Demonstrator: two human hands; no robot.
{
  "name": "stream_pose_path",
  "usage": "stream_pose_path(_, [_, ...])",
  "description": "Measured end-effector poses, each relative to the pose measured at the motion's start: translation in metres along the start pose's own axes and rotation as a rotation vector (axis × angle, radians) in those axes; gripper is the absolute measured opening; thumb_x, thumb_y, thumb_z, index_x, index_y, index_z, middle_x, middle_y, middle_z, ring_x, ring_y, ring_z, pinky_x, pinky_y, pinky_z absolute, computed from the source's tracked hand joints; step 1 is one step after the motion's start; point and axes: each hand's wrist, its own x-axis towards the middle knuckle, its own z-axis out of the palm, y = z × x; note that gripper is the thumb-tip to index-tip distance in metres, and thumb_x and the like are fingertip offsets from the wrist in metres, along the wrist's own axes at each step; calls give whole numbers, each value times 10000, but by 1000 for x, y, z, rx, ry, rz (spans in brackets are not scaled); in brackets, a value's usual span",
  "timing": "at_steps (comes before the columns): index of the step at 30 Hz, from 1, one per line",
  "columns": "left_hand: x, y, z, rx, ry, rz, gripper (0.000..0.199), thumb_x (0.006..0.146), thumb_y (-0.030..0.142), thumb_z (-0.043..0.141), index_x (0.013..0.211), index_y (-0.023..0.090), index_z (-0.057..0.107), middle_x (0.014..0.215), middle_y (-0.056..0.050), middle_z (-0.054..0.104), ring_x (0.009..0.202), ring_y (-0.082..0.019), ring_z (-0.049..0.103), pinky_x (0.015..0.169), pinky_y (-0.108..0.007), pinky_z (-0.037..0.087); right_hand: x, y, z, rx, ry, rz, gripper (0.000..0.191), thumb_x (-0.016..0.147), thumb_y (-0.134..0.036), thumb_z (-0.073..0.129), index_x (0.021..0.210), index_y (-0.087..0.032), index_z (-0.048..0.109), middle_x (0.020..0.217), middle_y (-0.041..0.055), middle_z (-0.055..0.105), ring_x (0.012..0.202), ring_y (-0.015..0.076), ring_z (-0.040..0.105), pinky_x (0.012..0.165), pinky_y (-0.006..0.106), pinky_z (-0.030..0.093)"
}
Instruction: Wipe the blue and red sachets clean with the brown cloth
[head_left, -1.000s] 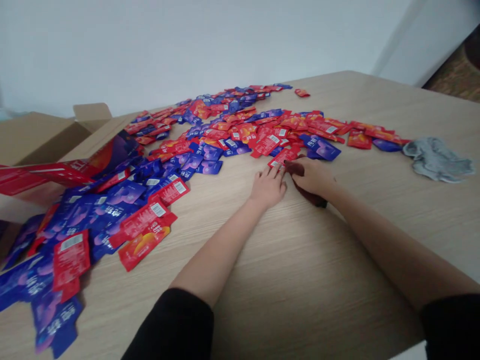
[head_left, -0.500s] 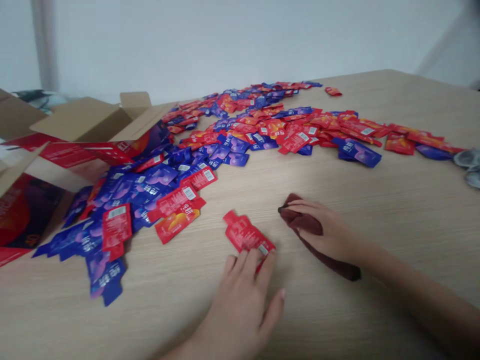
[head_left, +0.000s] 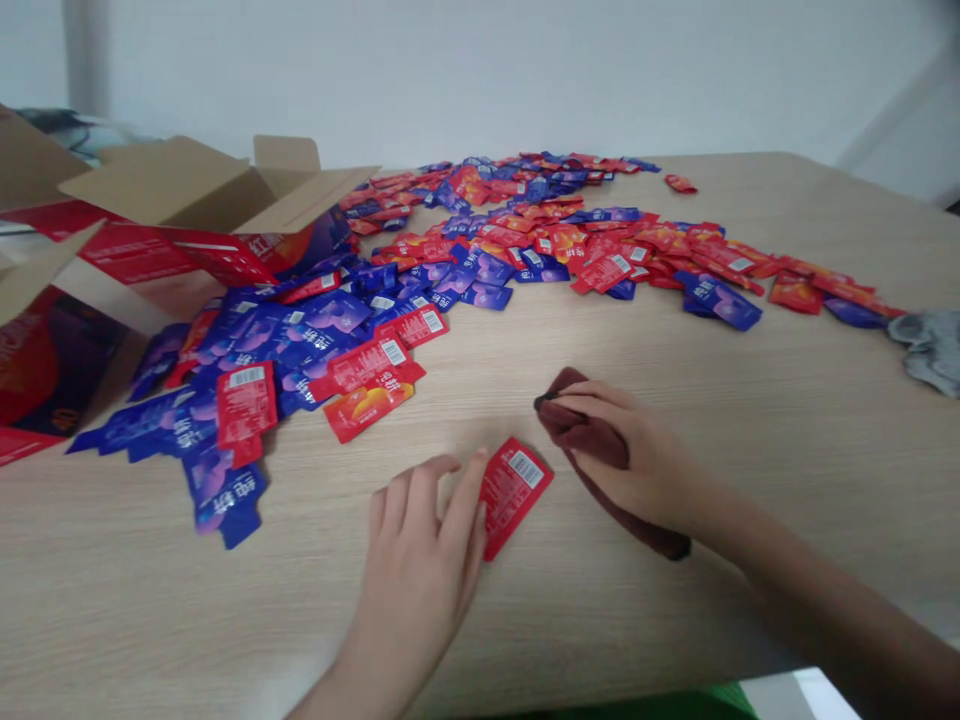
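Observation:
A red sachet (head_left: 516,490) with a white barcode panel is pinched along its left side by the thumb and index finger of my left hand (head_left: 420,550). That side of the sachet is hidden by the fingers. My right hand (head_left: 637,450) grips a folded dark-brown cloth (head_left: 577,430), its fingers closed over the top while a strip of cloth trails beneath the palm. The cloth rests on the table just right of the sachet. Nearest on the left lies another red sachet (head_left: 373,402) with an orange fruit picture, at the edge of a pile of purple sachets (head_left: 307,340).
Open red cardboard boxes (head_left: 232,255) stand at the left with flaps up. Rows of mixed red sachets (head_left: 600,270) and purple ones stretch across the back of the wooden table (head_left: 315,600). A grey cloth (head_left: 934,345) lies at the right edge. Something green (head_left: 720,703) shows below the table.
My left hand has shifted left from over the sachet to its left side, and the sachet has turned, barcode end now up and right. My right hand still holds the cloth.

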Motion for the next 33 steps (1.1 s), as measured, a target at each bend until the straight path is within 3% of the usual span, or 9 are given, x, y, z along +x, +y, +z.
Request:
stream_pose_path(3, [-21, 10, -1, -12, -16, -5, 388, 940, 283, 446, 1289, 210, 599, 1166, -126, 656, 977, -292, 565, 765, -427, 424, 0, -11, 15, 20, -89, -54, 500, 744, -174, 621, 1230, -290, 595, 1293, 56, 597, 1152, 257, 580, 988, 454, 481])
stream_pose_path(6, [-32, 11, 16, -1, -64, -1, 485, 950, 352, 438, 1386, 153, 513, 1391, -112, 558, 1158, -314, 517, 872, -460, 407, 0, -12, 22, 28, -79, -40, 477, 759, -168, 606, 1222, -282, 596, 1284, 53, 600, 1148, 241, 581, 990, 429, 480])
stream_pose_path(12, [15, 7, 42, -46, -208, 24, 622, 968, 469, 394, 1508, 172, 313, 1575, -70, 305, 1357, -339, 374, 999, -535, 375, 9, -10, 21, 24, -23, 25, 374, 821, -244, 578, 1191, -269, 631, 1220, 74, 632, 1148, 264, 590, 1002, 471, 469])
stream_pose_path(16, [47, 6, 51, -67, -170, 22, 677, 958, 510, 391, 1526, 165, 262, 1593, -75, 253, 1445, -341, 235, 1100, -577, 279, 13, -4, 16, 6, 39, 73, 359, 825, -264, 578, 1178, -281, 642, 1173, 73, 646, 1107, 277, 609, 977, 484, 483])
stream_pose_path(21, [38, -1, 52, -61, -131, 41, 640, 983, 469, 335, 1524, 135, 263, 1594, -99, 242, 1474, -305, 180, 1152, -558, 216, 20, 3, 5, 8, 122, 121, 335, 835, -254, 565, 1159, -298, 640, 1152, 66, 640, 1083, 284, 608, 961, 492, 479])
stream_pose_path(24, [31, -6, 50, -95, -181, 53, 607, 981, 425, 348, 1502, 116, 309, 1576, -114, 285, 1457, -306, 237, 1141, -555, 248, 31, -10, 16, -20, 189, 81, 365, 846, -267, 566, 1209, -278, 610, 1194, 76, 604, 1099, 279, 576, 959, 469, 463])
stream_pose_path(26, [30, -8, 49, -111, -204, 51, 587, 969, 411, 374, 1468, 100, 374, 1539, -136, 362, 1440, -320, 276, 1141, -567, 239, 39, -22, 34, -100, 126, 14, 422, 846, -286, 582, 1266, -255, 579, 1269, 87, 566, 1114, 290, 539, 956, 470, 441])
stream_pose_path(29, [33, -9, 48, -117, -234, 57, 521, 957, 408, 405, 1359, 98, 524, 1436, -156, 507, 1407, -340, 338, 1151, -572, 218, 43, -29, 62, -255, -112, -59, 475, 834, -307, 600, 1306, -264, 567, 1290, 87, 562, 1060, 310, 514, 900, 492, 422])
stream_pose_path(33, [34, -11, 49, -120, -221, 62, 573, 968, 415, 376, 1452, 110, 408, 1532, -122, 377, 1435, -310, 294, 1134, -547, 275, 29, 3, 60, -381, -123, 16, 489, 817, -268, 595, 1306, -253, 568, 1284, 101, 558, 1043, 317, 506, 884, 494, 410])
